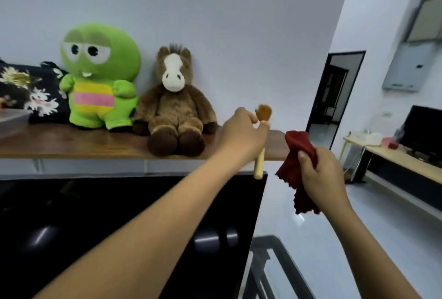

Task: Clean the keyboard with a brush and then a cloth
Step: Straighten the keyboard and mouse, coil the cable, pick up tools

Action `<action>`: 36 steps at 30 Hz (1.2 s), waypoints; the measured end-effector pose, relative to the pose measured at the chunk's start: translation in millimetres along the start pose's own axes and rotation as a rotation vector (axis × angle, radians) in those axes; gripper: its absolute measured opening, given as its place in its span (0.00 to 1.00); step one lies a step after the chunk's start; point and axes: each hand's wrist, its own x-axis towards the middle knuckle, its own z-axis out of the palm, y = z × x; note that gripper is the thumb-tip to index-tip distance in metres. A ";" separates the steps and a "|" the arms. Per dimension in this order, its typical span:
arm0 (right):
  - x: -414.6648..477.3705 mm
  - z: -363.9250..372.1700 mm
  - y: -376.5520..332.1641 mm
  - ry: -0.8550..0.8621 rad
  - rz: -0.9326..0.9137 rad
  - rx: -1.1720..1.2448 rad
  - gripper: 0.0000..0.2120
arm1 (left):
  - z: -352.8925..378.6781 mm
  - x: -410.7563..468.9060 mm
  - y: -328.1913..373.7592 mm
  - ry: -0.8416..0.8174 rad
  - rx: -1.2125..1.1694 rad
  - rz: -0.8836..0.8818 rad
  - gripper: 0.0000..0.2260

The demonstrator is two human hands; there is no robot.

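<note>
Wooden shelf (71,143) runs along the wall above a dark screen (107,215).
- Shelf left end: clear plastic box (12,119) at the front edge, black floral bag (28,92) behind it against the wall.
- Next along: green plush toy (100,76), upright, back to the wall. Brown horse plush (174,107) sits just beside it, touching its right side, feet near the front edge.
- Left hand (241,131): over the shelf's right end, fingers curled round the brush (260,163). Brush is upright, bristles up above the hand, and the wooden handle hangs down past the shelf's front edge to the screen's top right corner.
- Right hand (320,174): just off the shelf's right end, in the air, gripping the red cloth (297,145). Cloth is bunched in the fist, one end sticking up, the rest hanging below the hand.
- Far right: dark doorway (334,97), then a low table (406,162) with a black monitor (423,128) on it.
</note>
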 end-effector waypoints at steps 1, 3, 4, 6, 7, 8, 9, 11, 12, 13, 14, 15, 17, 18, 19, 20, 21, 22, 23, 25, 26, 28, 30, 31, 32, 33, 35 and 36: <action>17.5 5.9 1.4 -0.021 0.001 -0.025 0.07 | -4.4 16.8 0.9 0.003 0.054 -0.001 0.10; 52.0 18.6 6.0 -0.066 0.008 -0.097 0.10 | -7.8 48.3 -2.5 -0.003 0.170 -0.018 0.11; 67.2 27.7 7.3 -0.080 -0.002 -0.128 0.10 | -10.3 60.3 -6.3 -0.017 0.231 -0.035 0.11; 89.2 40.1 6.7 -0.119 -0.011 -0.193 0.11 | -10.8 78.7 -13.4 -0.079 0.327 -0.074 0.05; 98.2 48.0 6.3 -0.153 -0.010 -0.223 0.12 | -9.7 86.1 -18.5 -0.124 0.373 -0.098 0.03; 106.4 55.5 5.9 -0.185 -0.006 -0.247 0.12 | -6.5 94.5 -25.1 -0.168 0.423 -0.116 0.07; 114.5 63.7 5.2 -0.212 -0.001 -0.263 0.12 | -3.4 101.9 -31.6 -0.220 0.486 -0.136 0.09; 128.0 82.8 2.3 -0.255 -0.004 -0.281 0.13 | 4.4 114.2 -46.5 -0.310 0.628 -0.163 0.12; 133.6 92.9 1.3 -0.279 -0.011 -0.283 0.13 | 10.8 119.5 -54.7 -0.353 0.692 -0.182 0.14; 138.7 103.2 0.6 -0.300 -0.017 -0.284 0.13 | 17.1 122.6 -61.2 -0.408 0.750 -0.204 0.15; 143.4 113.7 0.2 -0.321 -0.021 -0.296 0.13 | 23.3 125.8 -67.5 -0.451 0.789 -0.230 0.16; 147.0 123.5 -0.4 -0.343 -0.022 -0.318 0.13 | 27.9 128.6 -73.1 -0.474 0.812 -0.252 0.17; 149.7 139.1 -3.3 -0.382 -0.025 -0.372 0.13 | 30.6 132.1 -78.8 -0.452 0.794 -0.266 0.15; 149.1 145.0 -4.3 -0.403 -0.028 -0.396 0.13 | 30.3 133.9 -80.5 -0.433 0.786 -0.254 0.14; 147.8 150.1 -3.8 -0.426 -0.033 -0.411 0.13 | 30.3 136.4 -82.6 -0.416 0.790 -0.239 0.11; 145.1 154.7 -2.6 -0.449 -0.040 -0.415 0.14 | 30.7 138.4 -85.0 -0.407 0.813 -0.232 0.08; 141.6 158.3 -1.0 -0.471 -0.055 -0.406 0.14 | 30.8 139.7 -88.3 -0.401 0.845 -0.233 0.06; 139.4 160.2 1.5 -0.487 -0.083 -0.394 0.13 | 32.8 140.7 -91.3 -0.385 0.862 -0.239 0.07; 137.8 161.3 3.9 -0.504 -0.125 -0.371 0.13 | 36.0 142.6 -94.9 -0.379 0.889 -0.244 0.06; 135.4 159.5 5.9 -0.567 -0.206 -0.292 0.11 | 41.9 145.8 -100.6 -0.367 0.925 -0.230 0.04; 134.0 158.1 4.6 -0.608 -0.219 -0.257 0.11 | 43.1 146.6 -102.2 -0.353 0.934 -0.224 0.04; 129.5 152.9 -1.2 -0.673 -0.224 -0.231 0.11 | 44.0 147.9 -104.3 -0.319 0.916 -0.202 0.06; 126.9 147.6 -5.4 -0.720 -0.169 -0.203 0.18 | 45.4 147.8 -107.1 -0.305 0.886 -0.216 0.10; 128.3 145.2 -5.4 -0.745 -0.092 -0.163 0.22 | 46.7 148.3 -109.6 -0.308 0.882 -0.222 0.11; 130.4 143.3 -4.9 -0.757 -0.005 -0.114 0.26 | 48.0 147.9 -111.0 -0.316 0.883 -0.232 0.11; 134.6 142.4 -2.8 -0.747 0.065 -0.069 0.28 | 48.6 147.4 -111.0 -0.325 0.883 -0.239 0.11; 145.5 142.6 5.9 -0.668 0.182 -0.021 0.27 | 48.3 146.1 -111.2 -0.345 0.889 -0.244 0.12; 149.9 142.0 11.3 -0.620 0.232 -0.022 0.23 | 48.1 145.9 -111.2 -0.352 0.887 -0.248 0.12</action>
